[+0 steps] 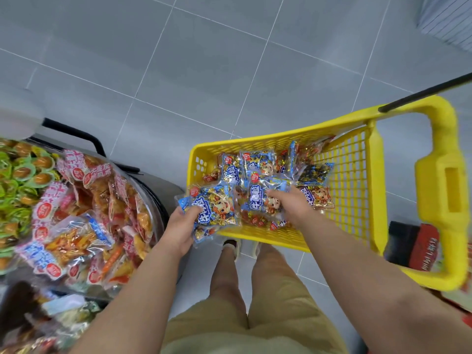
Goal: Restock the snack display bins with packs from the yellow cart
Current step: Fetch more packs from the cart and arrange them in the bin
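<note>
The left hand (182, 226) pinches a blue snack pack (217, 209) by its near edge, just over the near-left corner of the yellow cart (281, 141). The right hand (291, 204) reaches into the cart, fingers curled round a second blue pack (258, 200) on top of the heap. I judge each grip should take a sealed edge, not the slippery middle, and lift clear of neighbouring packs before swinging left to the display bin (154, 213), already heaped with red-labelled packs (102, 200).

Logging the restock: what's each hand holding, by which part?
Left hand grips a blue snack pack by its left edge; right hand, a second blue pack by its right side, in the yellow cart.
</note>
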`<state>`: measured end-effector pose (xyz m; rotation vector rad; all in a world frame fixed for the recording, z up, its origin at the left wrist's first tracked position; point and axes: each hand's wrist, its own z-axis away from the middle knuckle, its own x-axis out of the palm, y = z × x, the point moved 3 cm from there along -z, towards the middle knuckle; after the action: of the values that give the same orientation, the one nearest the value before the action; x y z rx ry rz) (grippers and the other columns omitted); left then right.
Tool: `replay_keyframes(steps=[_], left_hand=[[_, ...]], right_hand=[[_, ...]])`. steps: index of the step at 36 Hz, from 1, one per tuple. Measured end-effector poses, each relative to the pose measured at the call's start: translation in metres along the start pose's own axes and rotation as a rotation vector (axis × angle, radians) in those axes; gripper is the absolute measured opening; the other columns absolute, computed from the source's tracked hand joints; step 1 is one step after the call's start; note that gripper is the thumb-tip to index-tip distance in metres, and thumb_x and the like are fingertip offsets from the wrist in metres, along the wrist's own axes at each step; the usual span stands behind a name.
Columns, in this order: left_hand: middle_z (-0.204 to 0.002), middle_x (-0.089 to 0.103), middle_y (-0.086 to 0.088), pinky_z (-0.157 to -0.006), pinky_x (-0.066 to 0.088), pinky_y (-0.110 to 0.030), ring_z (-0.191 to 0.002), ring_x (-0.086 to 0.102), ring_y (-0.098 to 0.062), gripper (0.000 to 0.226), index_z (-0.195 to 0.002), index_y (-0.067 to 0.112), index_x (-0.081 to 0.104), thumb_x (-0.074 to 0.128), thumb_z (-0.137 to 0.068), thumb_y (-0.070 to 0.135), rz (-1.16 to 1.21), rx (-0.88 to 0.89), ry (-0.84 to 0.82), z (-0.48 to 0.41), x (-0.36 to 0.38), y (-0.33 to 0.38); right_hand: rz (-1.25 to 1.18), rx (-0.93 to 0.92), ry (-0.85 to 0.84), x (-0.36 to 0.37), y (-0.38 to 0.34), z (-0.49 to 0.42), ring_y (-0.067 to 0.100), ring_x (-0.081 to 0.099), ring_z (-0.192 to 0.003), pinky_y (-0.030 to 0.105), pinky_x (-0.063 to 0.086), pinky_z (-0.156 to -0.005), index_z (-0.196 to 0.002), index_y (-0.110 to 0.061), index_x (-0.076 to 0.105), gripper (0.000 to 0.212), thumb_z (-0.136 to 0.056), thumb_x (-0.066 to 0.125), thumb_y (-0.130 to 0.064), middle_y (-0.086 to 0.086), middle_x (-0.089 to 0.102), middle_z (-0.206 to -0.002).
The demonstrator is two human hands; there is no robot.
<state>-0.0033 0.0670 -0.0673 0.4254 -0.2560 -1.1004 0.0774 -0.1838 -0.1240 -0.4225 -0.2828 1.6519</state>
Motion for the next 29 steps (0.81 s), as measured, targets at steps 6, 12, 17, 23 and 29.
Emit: replay_keyframes(steps=[6, 12, 17, 23, 29], left_hand=[[-0.114, 0.068, -0.012, -0.087, 0.054, -0.048, -0.102, 0.066, -0.029, 0.030, -0.121, 0.011, 0.057, 0.057, -0.092, 0.015, -0.013, 0.018, 0.099, 0.023, -0.014, 0.005], [-0.091, 0.074, -0.009, -0.063, 0.059, -0.037, -0.079, 0.072, -0.023, 0.015, -0.108, 0.012, 0.060, 0.052, -0.095, 0.012, 0.096, 0.035, 0.006, 0.064, 0.000, 0.013], [-0.094, 0.069, -0.011, -0.074, 0.057, -0.043, -0.084, 0.066, -0.027, 0.014, -0.099, 0.011, 0.057, 0.048, -0.093, 0.003, 0.210, 0.063, -0.065, 0.102, 0.001, 0.013], [-0.081, 0.062, -0.008, -0.062, 0.049, -0.034, -0.070, 0.058, -0.023, 0.007, -0.086, 0.009, 0.060, 0.054, -0.088, 0.013, 0.366, 0.055, 0.072, 0.139, -0.029, -0.014], [-0.109, 0.070, -0.016, -0.095, 0.049, -0.047, -0.101, 0.064, -0.032, 0.031, -0.111, 0.009, 0.065, 0.057, -0.093, 0.032, 0.592, 0.120, 0.223, 0.178, -0.071, -0.063]], right_hand=[[-0.174, -0.023, -0.129, -0.016, -0.025, 0.050, 0.006, 0.061, -0.092, 0.026, 0.043, -0.081, -0.121, -0.008, 0.054, 0.043, -0.084, 0.070, -0.023, -0.001, 0.062, -0.116], [-0.171, 0.067, -0.433, 0.016, -0.052, 0.101, 0.018, 0.071, -0.071, 0.031, 0.057, -0.059, -0.100, -0.007, 0.063, 0.015, -0.091, 0.059, -0.019, 0.005, 0.073, -0.081], [-0.161, 0.059, -0.545, 0.039, -0.067, 0.128, 0.029, 0.061, -0.107, 0.048, 0.043, -0.102, -0.125, -0.003, 0.056, 0.044, -0.085, 0.063, -0.021, 0.016, 0.063, -0.118], [0.015, 0.051, -0.715, 0.092, -0.050, 0.150, 0.019, 0.070, -0.080, 0.036, 0.056, -0.082, -0.107, -0.003, 0.061, 0.035, -0.078, 0.069, -0.022, 0.010, 0.073, -0.090], [0.158, 0.128, -0.801, 0.141, -0.014, 0.181, 0.020, 0.067, -0.099, 0.038, 0.052, -0.092, -0.118, -0.004, 0.058, 0.042, -0.083, 0.065, -0.026, 0.006, 0.071, -0.100]])
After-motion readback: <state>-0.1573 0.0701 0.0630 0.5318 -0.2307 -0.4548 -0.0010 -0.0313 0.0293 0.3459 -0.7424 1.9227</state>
